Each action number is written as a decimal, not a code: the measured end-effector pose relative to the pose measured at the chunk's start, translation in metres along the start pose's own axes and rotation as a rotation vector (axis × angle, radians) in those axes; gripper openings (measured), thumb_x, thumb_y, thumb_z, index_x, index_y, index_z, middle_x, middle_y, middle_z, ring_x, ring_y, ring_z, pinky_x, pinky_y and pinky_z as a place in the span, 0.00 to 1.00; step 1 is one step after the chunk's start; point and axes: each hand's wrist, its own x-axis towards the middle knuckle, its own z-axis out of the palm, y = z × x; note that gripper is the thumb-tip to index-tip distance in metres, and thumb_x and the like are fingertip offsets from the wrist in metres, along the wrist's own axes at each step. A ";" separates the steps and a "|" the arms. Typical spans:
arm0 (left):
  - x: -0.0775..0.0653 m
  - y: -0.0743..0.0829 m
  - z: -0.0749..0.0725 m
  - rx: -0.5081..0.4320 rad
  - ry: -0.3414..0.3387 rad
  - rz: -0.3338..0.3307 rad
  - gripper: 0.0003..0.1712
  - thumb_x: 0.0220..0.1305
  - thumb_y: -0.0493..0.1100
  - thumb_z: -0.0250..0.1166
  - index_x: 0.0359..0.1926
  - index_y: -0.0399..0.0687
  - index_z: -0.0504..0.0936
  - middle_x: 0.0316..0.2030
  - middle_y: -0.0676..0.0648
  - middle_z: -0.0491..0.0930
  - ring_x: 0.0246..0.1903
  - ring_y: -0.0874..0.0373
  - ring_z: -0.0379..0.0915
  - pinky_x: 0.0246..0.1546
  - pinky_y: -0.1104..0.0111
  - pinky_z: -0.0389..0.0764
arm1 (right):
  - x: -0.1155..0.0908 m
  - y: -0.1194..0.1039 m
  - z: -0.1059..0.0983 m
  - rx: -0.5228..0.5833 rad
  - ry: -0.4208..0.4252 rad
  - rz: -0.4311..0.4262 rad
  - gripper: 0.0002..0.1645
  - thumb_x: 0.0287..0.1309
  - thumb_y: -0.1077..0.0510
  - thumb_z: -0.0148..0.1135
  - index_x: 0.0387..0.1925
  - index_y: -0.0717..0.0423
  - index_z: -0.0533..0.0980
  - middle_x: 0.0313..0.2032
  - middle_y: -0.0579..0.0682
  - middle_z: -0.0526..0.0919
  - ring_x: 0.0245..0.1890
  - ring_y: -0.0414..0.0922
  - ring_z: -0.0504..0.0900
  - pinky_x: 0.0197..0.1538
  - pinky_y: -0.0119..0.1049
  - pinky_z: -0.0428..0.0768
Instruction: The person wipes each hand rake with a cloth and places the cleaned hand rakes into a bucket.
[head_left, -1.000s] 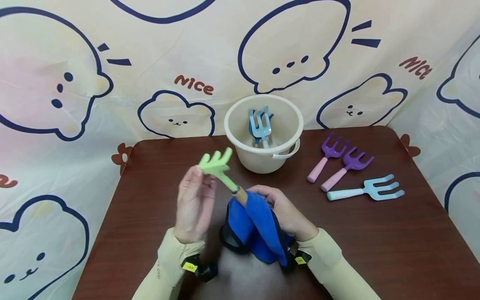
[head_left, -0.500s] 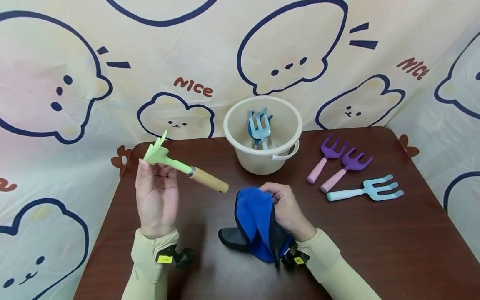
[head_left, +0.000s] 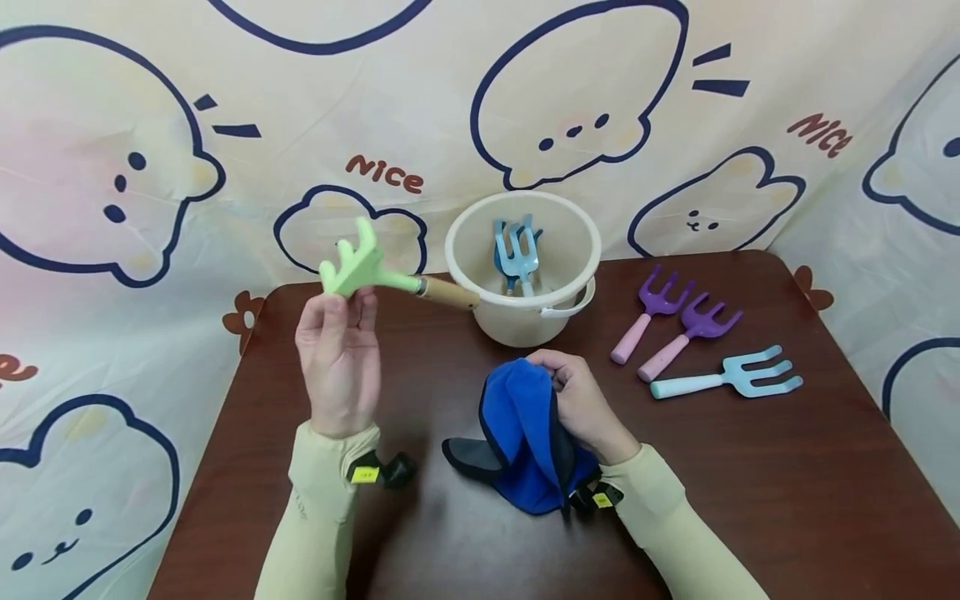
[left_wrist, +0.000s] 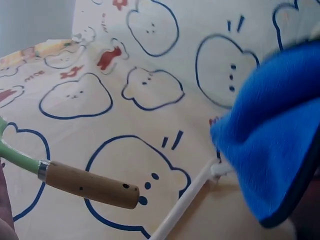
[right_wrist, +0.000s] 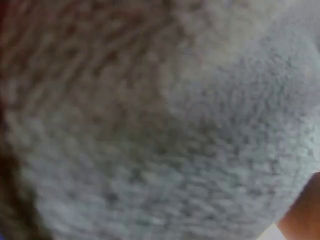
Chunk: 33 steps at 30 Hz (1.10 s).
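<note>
My left hand (head_left: 341,358) pinches a small garden rake (head_left: 360,265) by its light green tined head. The rake's wooden handle (left_wrist: 90,185) points right, and in the head view its end overlaps the bucket's near rim. With my right hand (head_left: 588,400) I grip a blue and grey cloth (head_left: 521,433) edged in black, bunched up and drooping in front of the bucket. That cloth fills nearly all of the right wrist view with a blurred grey surface (right_wrist: 165,150). It also hangs at the right of the left wrist view.
A white bucket (head_left: 517,321) at the back of the brown table (head_left: 787,500) holds blue hand forks (head_left: 517,254). To its right lie two purple forks with pink handles (head_left: 701,325) and a light blue fork (head_left: 738,377). A patterned curtain (head_left: 225,333) stands behind the table.
The rake's handle has come out of the cloth. My left hand carried it left, then up and back right toward the bucket. My right hand keeps hold of the cloth and has risen slightly.
</note>
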 end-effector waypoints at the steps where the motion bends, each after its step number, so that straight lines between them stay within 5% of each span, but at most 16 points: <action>1: 0.006 -0.004 0.002 0.031 -0.020 0.006 0.04 0.61 0.33 0.65 0.34 0.34 0.85 0.38 0.40 0.84 0.38 0.50 0.81 0.46 0.67 0.83 | 0.000 0.000 0.000 -0.003 0.012 -0.008 0.08 0.62 0.70 0.58 0.42 0.70 0.78 0.31 0.40 0.85 0.32 0.45 0.80 0.39 0.28 0.82; 6: 0.036 -0.033 0.014 0.312 -0.151 0.044 0.05 0.60 0.33 0.66 0.35 0.37 0.88 0.36 0.44 0.86 0.37 0.49 0.82 0.46 0.65 0.85 | -0.001 0.000 -0.002 -0.009 0.069 -0.046 0.08 0.61 0.71 0.57 0.40 0.73 0.77 0.31 0.38 0.86 0.32 0.44 0.81 0.40 0.27 0.83; 12: 0.062 -0.064 0.016 0.869 -0.307 0.110 0.07 0.59 0.37 0.69 0.37 0.39 0.89 0.37 0.45 0.88 0.37 0.54 0.82 0.41 0.71 0.84 | 0.001 0.000 -0.003 0.000 0.064 -0.044 0.07 0.61 0.70 0.58 0.40 0.73 0.77 0.31 0.39 0.86 0.32 0.44 0.81 0.39 0.27 0.83; 15: 0.067 -0.080 0.011 1.076 -0.399 0.110 0.09 0.59 0.42 0.71 0.37 0.41 0.89 0.38 0.43 0.88 0.38 0.60 0.81 0.42 0.70 0.85 | 0.001 -0.001 -0.003 -0.006 0.059 -0.033 0.08 0.61 0.70 0.58 0.40 0.73 0.77 0.31 0.39 0.86 0.32 0.44 0.81 0.40 0.28 0.83; 23: 0.057 -0.114 -0.007 1.445 -0.730 0.146 0.11 0.58 0.45 0.71 0.39 0.43 0.90 0.38 0.43 0.89 0.47 0.59 0.80 0.53 0.60 0.82 | 0.003 0.002 -0.004 0.005 0.013 0.033 0.09 0.62 0.68 0.58 0.43 0.70 0.78 0.32 0.41 0.86 0.33 0.45 0.81 0.40 0.28 0.83; 28: 0.055 -0.119 -0.007 1.584 -0.712 0.061 0.11 0.59 0.48 0.71 0.37 0.46 0.91 0.37 0.46 0.90 0.58 0.57 0.69 0.61 0.55 0.73 | 0.003 0.005 -0.003 0.005 -0.022 0.059 0.08 0.63 0.68 0.56 0.42 0.69 0.78 0.31 0.41 0.86 0.33 0.45 0.80 0.39 0.28 0.82; 33: 0.060 -0.118 -0.007 1.705 -0.744 -0.055 0.11 0.61 0.49 0.67 0.37 0.49 0.91 0.39 0.49 0.89 0.59 0.56 0.65 0.63 0.52 0.67 | 0.003 0.008 -0.002 0.019 -0.053 0.071 0.10 0.65 0.68 0.53 0.41 0.71 0.78 0.32 0.41 0.85 0.34 0.46 0.79 0.39 0.29 0.81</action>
